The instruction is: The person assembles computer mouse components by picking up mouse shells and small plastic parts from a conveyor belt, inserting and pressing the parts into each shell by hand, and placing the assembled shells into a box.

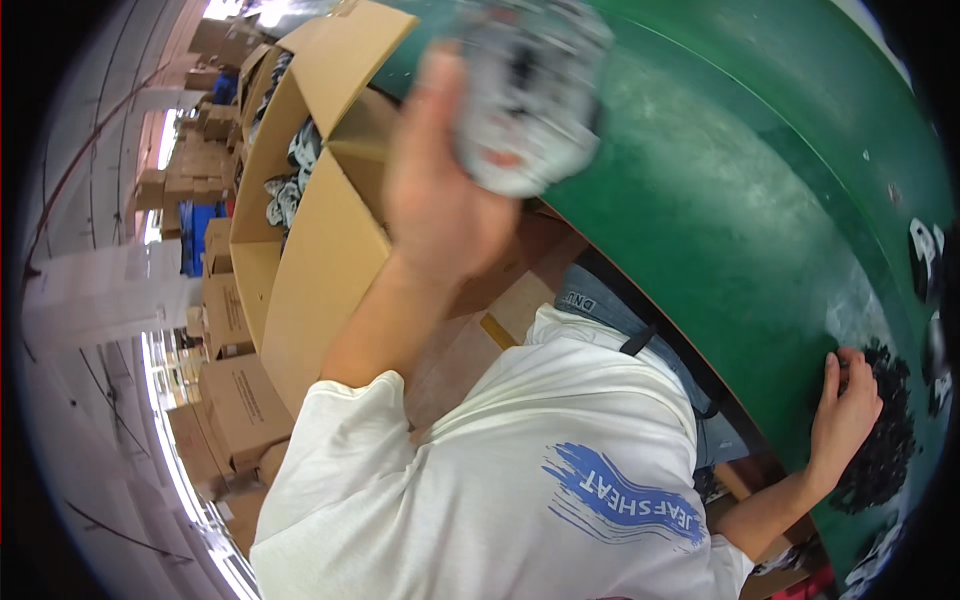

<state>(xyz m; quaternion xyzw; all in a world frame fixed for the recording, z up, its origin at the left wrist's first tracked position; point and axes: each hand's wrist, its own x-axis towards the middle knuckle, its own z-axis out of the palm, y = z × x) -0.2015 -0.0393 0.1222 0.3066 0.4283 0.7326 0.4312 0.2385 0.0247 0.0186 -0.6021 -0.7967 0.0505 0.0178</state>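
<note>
My left hand is raised at the upper middle, closed round a pale grey-white moulded part with black and reddish spots. Motion blurs the part, so its exact kind is unclear. At the far right, my right hand rests by a heap of small black pieces on the green tabletop. Its fingers are bent and drawn together at the heap's edge. Whatever may be between those fingertips is hidden or too small to make out.
A large open cardboard box stands left of the table, with grey-white and black parts inside. More black and white parts lie along the table's right side. Stacked cartons and a blue bin are farther left.
</note>
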